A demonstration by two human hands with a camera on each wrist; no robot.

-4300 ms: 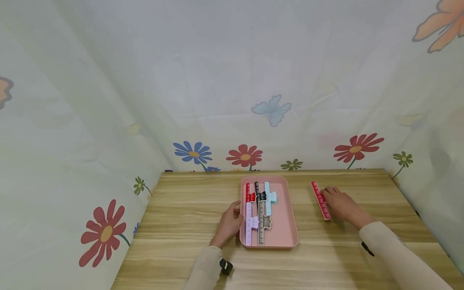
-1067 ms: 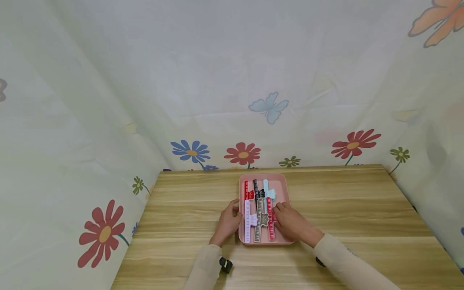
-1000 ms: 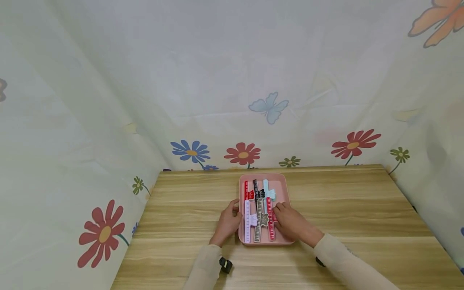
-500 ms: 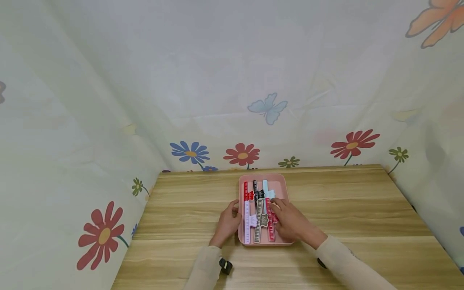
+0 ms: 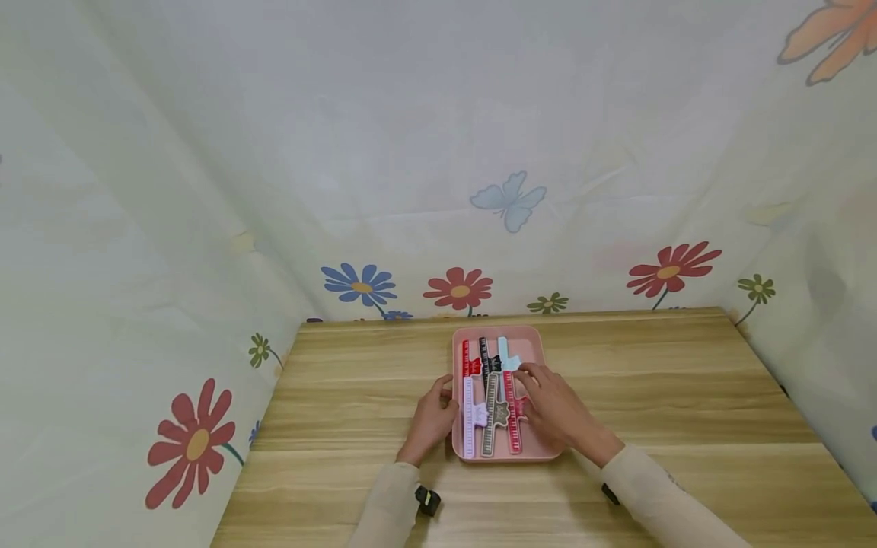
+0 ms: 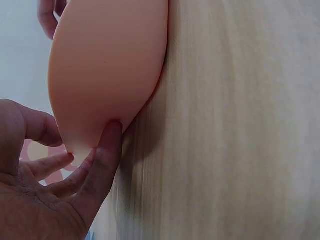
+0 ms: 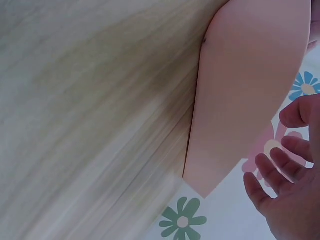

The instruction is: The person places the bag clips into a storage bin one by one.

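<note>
A pink tray (image 5: 544, 456) holds page clips with piano-key bars in two rows. At the back lie a red clip (image 5: 467, 356), a black clip (image 5: 483, 352) and a light blue clip (image 5: 503, 349). A lavender clip (image 5: 469, 418), a grey clip (image 5: 490, 418) and a crimson clip (image 5: 510, 411) form the front row. My left hand (image 5: 433, 420) rests its fingertips against the tray's left outer wall, as the left wrist view confirms. Over the right rim hovers my right hand (image 5: 558, 407), fingertips near the crimson and light blue clips; its fingers are loosely bent around nothing visible.
The tray stands on a wood-grain table (image 5: 651, 380). A pale curtain (image 5: 411, 152) printed with flowers and butterflies hangs behind the table and along its sides. A black wrist device (image 5: 428, 501) sits below the left sleeve.
The crimson clip, in my right hand on the table's right side at first, now lies in the tray's front row. My right hand moved left with it, then let go. My left hand stayed put.
</note>
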